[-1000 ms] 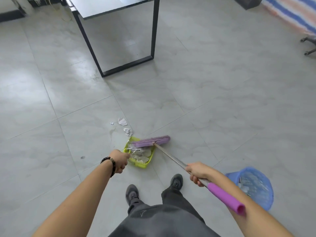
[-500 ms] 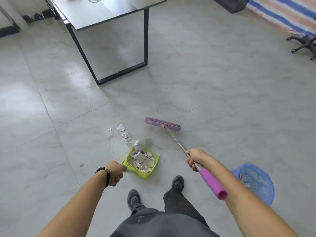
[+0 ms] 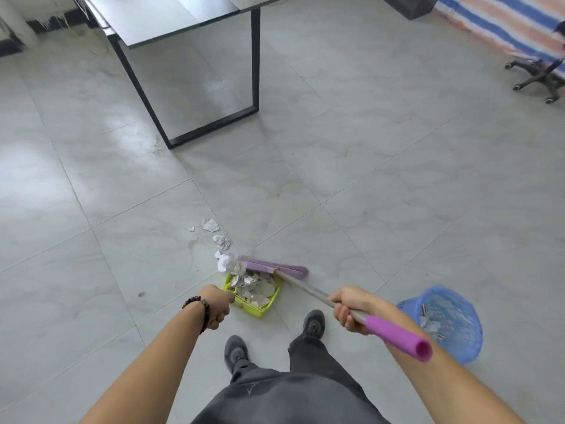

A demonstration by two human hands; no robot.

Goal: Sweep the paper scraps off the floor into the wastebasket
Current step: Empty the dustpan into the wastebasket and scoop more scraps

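A lime-green dustpan [image 3: 265, 306] lies on the grey tile floor in front of my feet, holding several white paper scraps. My left hand [image 3: 217, 305] is shut on its handle. My right hand [image 3: 351, 307] grips the metal shaft of a purple broom. The broom's head [image 3: 275, 266] rests at the pan's far edge, against a crumpled paper ball [image 3: 227, 262]. Three loose scraps [image 3: 210, 224] lie on the floor just beyond. A blue wastebasket [image 3: 448, 321] with a clear liner and some scraps inside stands to my right.
A black-framed table [image 3: 195, 71] stands ahead on the left, its legs on the floor. An office chair base [image 3: 538, 76] and a striped cloth [image 3: 501, 22] are at the far right. My two shoes [image 3: 313, 324] are just behind the dustpan.
The broom head swung out ahead of the pan, then came back to its far edge, pushing a crumpled paper ball up to the pan. The left hand and dustpan stayed put.
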